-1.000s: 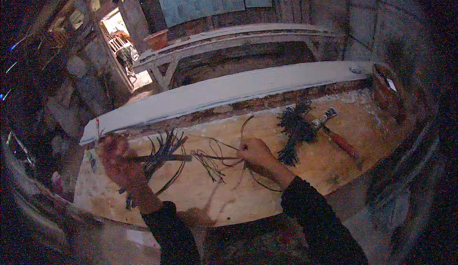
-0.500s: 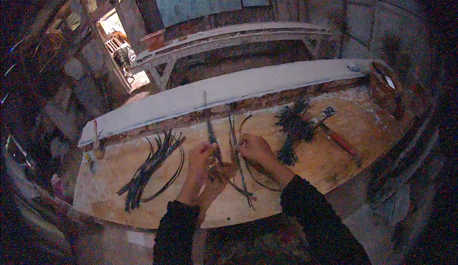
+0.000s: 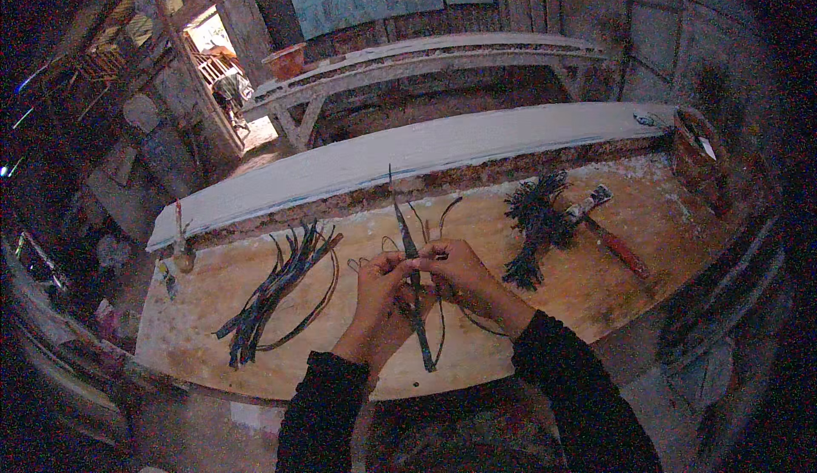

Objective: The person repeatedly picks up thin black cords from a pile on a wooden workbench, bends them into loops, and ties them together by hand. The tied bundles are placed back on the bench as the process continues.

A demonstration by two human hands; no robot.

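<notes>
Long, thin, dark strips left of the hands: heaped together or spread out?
Heaped together: the dark strips overlap in one bunch, though some ends fan apart.

The dark strips (image 3: 279,292) look matt, the tabletop (image 3: 191,320) scuffed wood.

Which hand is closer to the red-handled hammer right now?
Right. The right hand is to the left of the hammer, with a dark bundle between them; the left hand is farther left, beyond the right hand.
</notes>
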